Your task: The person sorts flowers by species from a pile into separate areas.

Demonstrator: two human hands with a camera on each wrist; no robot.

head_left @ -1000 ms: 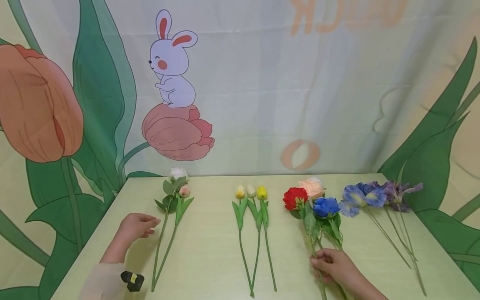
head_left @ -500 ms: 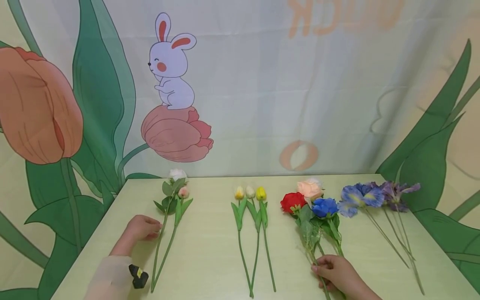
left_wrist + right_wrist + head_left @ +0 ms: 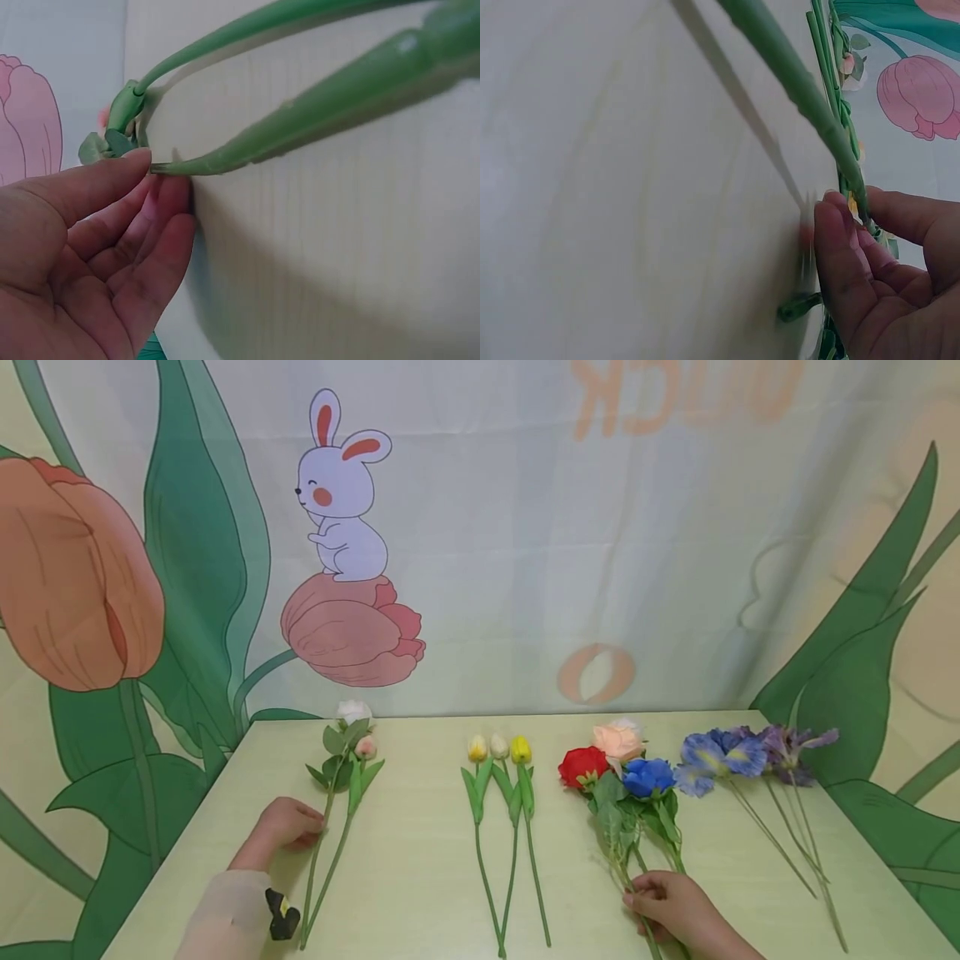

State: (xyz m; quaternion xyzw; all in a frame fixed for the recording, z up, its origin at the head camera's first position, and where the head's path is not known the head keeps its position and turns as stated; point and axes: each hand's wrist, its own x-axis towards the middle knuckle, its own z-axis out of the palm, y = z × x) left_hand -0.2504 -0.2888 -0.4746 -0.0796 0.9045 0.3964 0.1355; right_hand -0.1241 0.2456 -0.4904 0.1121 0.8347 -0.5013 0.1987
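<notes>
On the left of the table, my left hand [image 3: 287,823] pinches the stem of a white artificial rose [image 3: 354,712]. The left wrist view has thumb and fingertips meeting on this green stem [image 3: 300,124]. A pale pink tulip [image 3: 366,747] lies against its right side, stem ends together. At the right, my right hand [image 3: 675,906] pinches a flower stem [image 3: 810,101] between thumb and fingers; it seems to belong to the red flower [image 3: 583,767]. Beside that lie a peach rose [image 3: 618,740] and a blue flower [image 3: 648,777], their stems partly hidden by the hand.
Three tulips, including a yellow one [image 3: 521,749], lie mid-table with stems toward me. Blue-purple irises [image 3: 723,753] lie at the far right, thin stems fanned out. A printed cloth [image 3: 495,543] with a rabbit hangs behind the table's [image 3: 420,860] back edge.
My left hand has moved right onto the white rose's stem and now pinches it. The red flower has shifted slightly left and down; my right hand keeps its grip on the stem.
</notes>
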